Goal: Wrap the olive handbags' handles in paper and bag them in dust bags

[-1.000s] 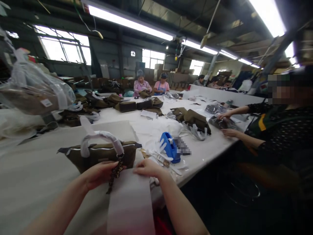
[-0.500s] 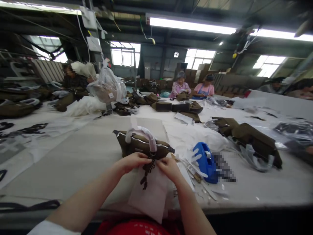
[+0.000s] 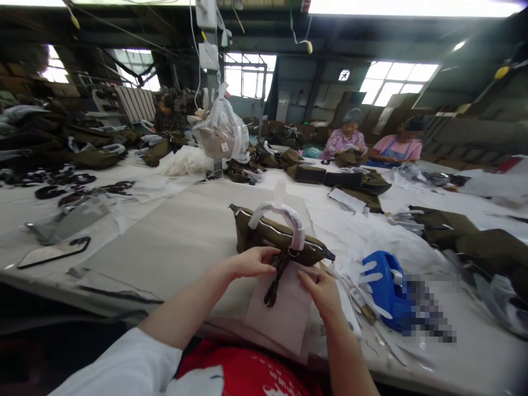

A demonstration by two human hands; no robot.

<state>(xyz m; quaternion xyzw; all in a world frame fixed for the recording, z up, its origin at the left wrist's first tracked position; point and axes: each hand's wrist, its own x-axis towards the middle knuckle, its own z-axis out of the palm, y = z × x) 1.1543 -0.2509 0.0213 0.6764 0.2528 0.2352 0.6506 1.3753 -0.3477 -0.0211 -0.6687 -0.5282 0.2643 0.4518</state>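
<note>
A dark olive handbag with a silver zip stands on the table in front of me. Its arched handle is wrapped in white covering. From the handle's near end hangs a dark brown tassel-like strap. My left hand is closed with its fingertips at the top of that strap. A thin white sheet lies below the bag, under the strap and over the table's front edge. My right hand pinches the sheet's upper right edge between thumb and fingers.
A blue tape dispenser stands at the right among paper scraps. A phone lies at the left edge. More olive bags lie right and farther back. A plastic-wrapped bundle hangs by a post. Two people work across the table.
The view has turned left, so the bag and hands appear farther right. My right hand has moved away from the strap along the sheet. The strap hangs straighter beside my left fingertips.
</note>
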